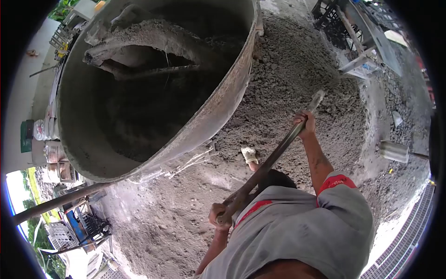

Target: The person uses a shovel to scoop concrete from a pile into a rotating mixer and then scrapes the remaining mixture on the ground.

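A long shovel (278, 151) slants across the view, its metal socket reaching the grey, crumbly mix (297, 60) at the upper right. The blade cannot be made out against the mix. My right hand (304, 123) is wrapped round the shaft near its far end. Lower down and to the left, my left hand (220, 216) is closed round the handle end. Beside the shaft, one pale, dirty shoe (249, 152) shows on the ground.
A large mixer drum (223, 109) fills the upper left, with a crusted blade (144, 35) inside. A wood-framed stand (367, 51) is at the upper right, and a flat-bladed tool (394, 151) lies at the right. A pole (60, 202) juts out at lower left.
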`<state>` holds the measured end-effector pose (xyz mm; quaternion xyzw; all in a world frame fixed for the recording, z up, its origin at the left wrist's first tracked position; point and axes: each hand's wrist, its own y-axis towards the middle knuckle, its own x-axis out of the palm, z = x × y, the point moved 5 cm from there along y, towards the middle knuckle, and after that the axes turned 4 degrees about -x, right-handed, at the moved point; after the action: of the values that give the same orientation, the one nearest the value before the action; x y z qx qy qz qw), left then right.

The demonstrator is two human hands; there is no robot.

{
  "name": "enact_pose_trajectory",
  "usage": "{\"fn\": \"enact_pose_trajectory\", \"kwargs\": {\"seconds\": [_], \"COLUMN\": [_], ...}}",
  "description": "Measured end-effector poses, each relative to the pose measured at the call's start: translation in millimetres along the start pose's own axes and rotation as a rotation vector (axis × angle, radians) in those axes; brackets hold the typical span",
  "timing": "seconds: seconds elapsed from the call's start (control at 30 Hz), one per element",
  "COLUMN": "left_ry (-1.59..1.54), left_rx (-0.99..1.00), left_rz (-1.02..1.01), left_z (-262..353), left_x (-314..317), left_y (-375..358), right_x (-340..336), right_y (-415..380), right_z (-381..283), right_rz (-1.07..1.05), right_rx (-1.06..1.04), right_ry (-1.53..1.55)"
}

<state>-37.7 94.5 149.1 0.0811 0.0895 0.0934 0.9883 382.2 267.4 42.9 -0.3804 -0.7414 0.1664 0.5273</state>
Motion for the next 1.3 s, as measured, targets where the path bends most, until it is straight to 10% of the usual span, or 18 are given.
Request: {"fn": "enact_pose_trajectory", "kwargs": {"seconds": [0.13,0.23,0.4,0.53,0.77,0.9,1.13,1.3], "left_ry": [0.288,0.315,0.131,-0.002,-0.930,-0.994,-0.716,-1.337], "left_rx": [0.545,0.729,0.311,-0.737,-1.177,-1.174,-1.029,-0.942], "left_rz": [-0.753,-0.728,-0.606,-0.274,0.569,0.673,0.721,0.584], "left_z": [1,-16,-42,-51,10,36,-103,-85], "left_x": [119,125,-10,-128,-201,-147,26,44], "left_y": [14,-8,-128,-249,-408,-356,-164,-111], "right_x": [-36,-85,-109,-167,-268,-258,-199,-180], "right_y": [8,-33,-159,-214,-284,-298,-242,-210], "right_z": [-84,-97,-22,90,277,305,250,251], "right_rz": [0.230,0.215,-0.058,-0.022,-0.016,-0.059,-0.304,-0.155], "right_rx": [-0.210,-0.299,-0.178,0.120,0.644,0.626,0.524,0.498], "right_ry": [-0.355,-0.380,-0.251,-0.397,-0.982,-0.969,-1.168,-1.309]}}
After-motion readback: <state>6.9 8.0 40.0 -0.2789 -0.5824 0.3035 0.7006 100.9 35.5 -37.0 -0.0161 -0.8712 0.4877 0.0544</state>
